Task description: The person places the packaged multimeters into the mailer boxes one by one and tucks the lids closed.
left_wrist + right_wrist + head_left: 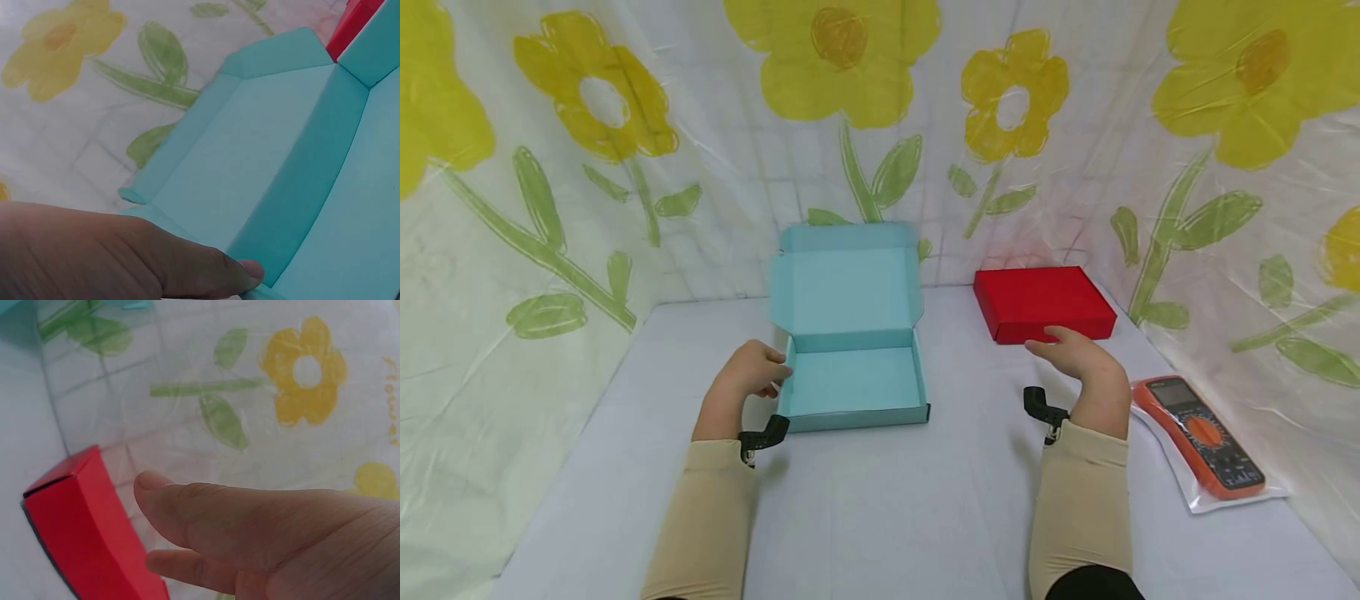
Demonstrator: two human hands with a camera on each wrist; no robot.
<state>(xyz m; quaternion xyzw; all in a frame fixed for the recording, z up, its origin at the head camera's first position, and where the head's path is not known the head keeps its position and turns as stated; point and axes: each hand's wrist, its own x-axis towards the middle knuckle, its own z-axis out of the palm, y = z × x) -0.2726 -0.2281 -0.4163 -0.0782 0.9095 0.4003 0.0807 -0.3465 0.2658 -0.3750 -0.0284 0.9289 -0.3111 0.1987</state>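
Note:
A light blue cardboard box stands on the table with its lid raised, and its inside shows bare. At its left wall my left hand pinches the edge, the thumb over the rim by the lid's hinge and the other fingers outside, partly hidden. A red box with its top down lies at the back right. My right hand hovers in front of it with fingers extended, holding nothing. In the right wrist view, its fingertips overlap the red box's side.
An orange and black multimeter in a clear plastic bag lies at the right edge of the white-covered table. A flower-print curtain hangs behind and at both sides. Each wrist wears a small black camera.

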